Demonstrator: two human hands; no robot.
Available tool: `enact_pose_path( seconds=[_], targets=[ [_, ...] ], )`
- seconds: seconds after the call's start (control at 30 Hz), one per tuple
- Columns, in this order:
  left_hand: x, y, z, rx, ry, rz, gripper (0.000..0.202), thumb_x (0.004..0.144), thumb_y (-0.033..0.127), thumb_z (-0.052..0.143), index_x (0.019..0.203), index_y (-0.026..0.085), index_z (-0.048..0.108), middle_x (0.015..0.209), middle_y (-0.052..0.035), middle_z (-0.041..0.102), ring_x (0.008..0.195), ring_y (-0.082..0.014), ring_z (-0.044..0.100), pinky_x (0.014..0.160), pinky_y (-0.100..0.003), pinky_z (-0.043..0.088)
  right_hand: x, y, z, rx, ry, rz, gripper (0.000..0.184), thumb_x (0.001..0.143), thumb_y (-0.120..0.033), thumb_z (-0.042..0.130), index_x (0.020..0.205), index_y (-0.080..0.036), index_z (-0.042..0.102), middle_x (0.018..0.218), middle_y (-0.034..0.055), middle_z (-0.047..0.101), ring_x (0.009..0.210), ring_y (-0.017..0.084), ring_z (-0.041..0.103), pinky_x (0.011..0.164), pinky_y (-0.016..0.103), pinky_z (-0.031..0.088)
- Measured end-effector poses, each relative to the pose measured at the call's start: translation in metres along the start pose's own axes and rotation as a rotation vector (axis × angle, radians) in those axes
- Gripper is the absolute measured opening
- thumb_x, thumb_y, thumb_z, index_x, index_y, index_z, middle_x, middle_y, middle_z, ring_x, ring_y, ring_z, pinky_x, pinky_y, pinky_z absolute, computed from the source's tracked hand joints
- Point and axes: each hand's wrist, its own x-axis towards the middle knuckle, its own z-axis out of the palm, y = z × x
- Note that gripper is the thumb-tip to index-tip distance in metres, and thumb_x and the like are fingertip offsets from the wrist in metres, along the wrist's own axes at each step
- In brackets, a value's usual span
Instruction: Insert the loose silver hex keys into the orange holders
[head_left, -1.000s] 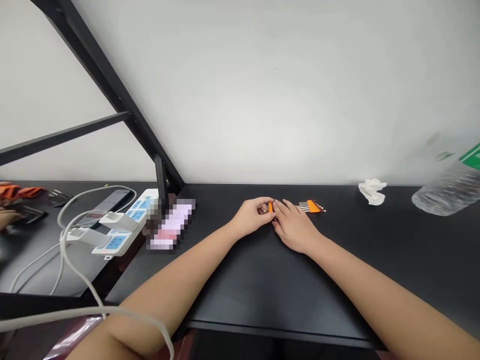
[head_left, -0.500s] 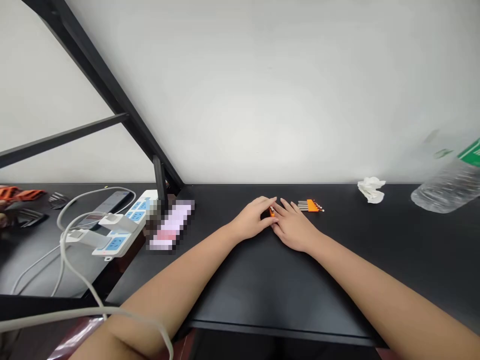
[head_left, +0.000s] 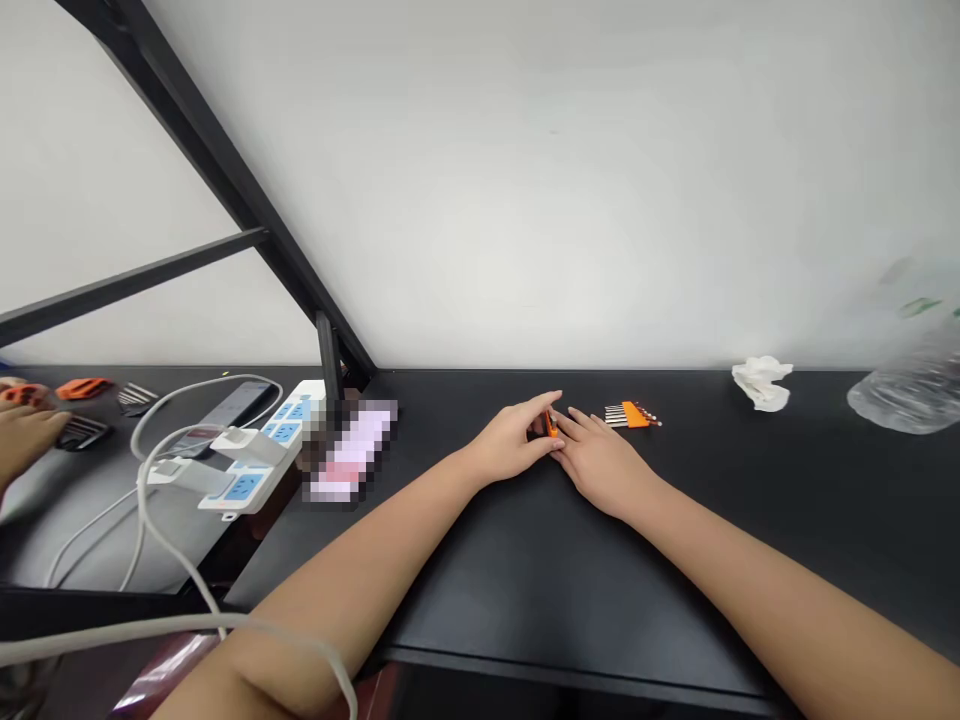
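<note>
My left hand (head_left: 512, 440) is curled around a small orange-and-dark object (head_left: 553, 424), thumb at its near side and fingers at its far side. Most of this object is hidden, so its kind cannot be made out. My right hand (head_left: 606, 462) lies low over the black table with its fingers stretched forward. Its fingertips reach the object's right side; whether they grip it is not visible. Just beyond the right fingers lies an orange holder (head_left: 636, 414) with several thin metal keys, like a hex key set.
A crumpled tissue (head_left: 761, 383) and a clear plastic bottle (head_left: 911, 385) stand toward the right. On the left are a blurred-out phone-like item (head_left: 351, 455), a power strip (head_left: 262, 455) with white cables, a black frame (head_left: 328, 350), a phone (head_left: 232, 412) and another person's hand (head_left: 26, 438).
The view has turned slightly left. More of the orange object shows between my hands, as the left hand has opened a little around it. Another person's hand has come in at the far left.
</note>
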Motion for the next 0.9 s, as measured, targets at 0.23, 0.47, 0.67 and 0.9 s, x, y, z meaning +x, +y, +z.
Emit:
enact_pose_path(
  seconds=[0.23, 0.47, 0.67, 0.9],
  targets=[
    [0.000, 0.002, 0.003, -0.147, 0.050, -0.004, 0.063, 0.086, 0.028, 0.071, 0.145, 0.023, 0.050, 0.114, -0.0051, 0.070, 0.091, -0.0150, 0.067, 0.089, -0.033, 0.058, -0.001, -0.003, -0.002, -0.052, 0.014, -0.009, 0.046, 0.108, -0.031, 0.036, 0.145, -0.015, 0.060, 0.153, 0.0092, 0.051, 0.140, 0.036, 0.049, 0.113, 0.054, 0.047],
    [-0.001, -0.005, -0.006, -0.198, -0.026, -0.039, 0.061, 0.087, 0.030, 0.073, 0.144, 0.023, 0.052, 0.114, -0.0062, 0.070, 0.095, -0.0166, 0.068, 0.091, -0.034, 0.058, -0.004, 0.001, -0.004, -0.016, 0.085, -0.062, 0.036, 0.105, -0.029, 0.046, 0.132, -0.020, 0.069, 0.136, 0.0080, 0.066, 0.128, 0.031, 0.060, 0.107, 0.049, 0.052],
    [0.000, -0.007, -0.007, -0.267, -0.056, -0.023, 0.068, 0.087, 0.030, 0.074, 0.148, 0.023, 0.048, 0.114, -0.0069, 0.069, 0.096, -0.0167, 0.067, 0.093, -0.037, 0.058, -0.004, 0.002, -0.010, -0.009, 0.144, -0.095, 0.034, 0.105, -0.031, 0.046, 0.126, -0.022, 0.072, 0.134, 0.0071, 0.067, 0.118, 0.027, 0.064, 0.098, 0.043, 0.056],
    [-0.001, -0.006, -0.007, -0.273, -0.019, -0.007, 0.071, 0.083, 0.028, 0.077, 0.149, 0.024, 0.050, 0.113, -0.0073, 0.070, 0.092, -0.0164, 0.066, 0.092, -0.039, 0.057, -0.003, -0.007, -0.020, -0.014, 0.034, -0.028, 0.034, 0.105, -0.028, 0.043, 0.120, -0.015, 0.070, 0.119, 0.0125, 0.071, 0.113, 0.026, 0.065, 0.099, 0.042, 0.051]
  ],
)
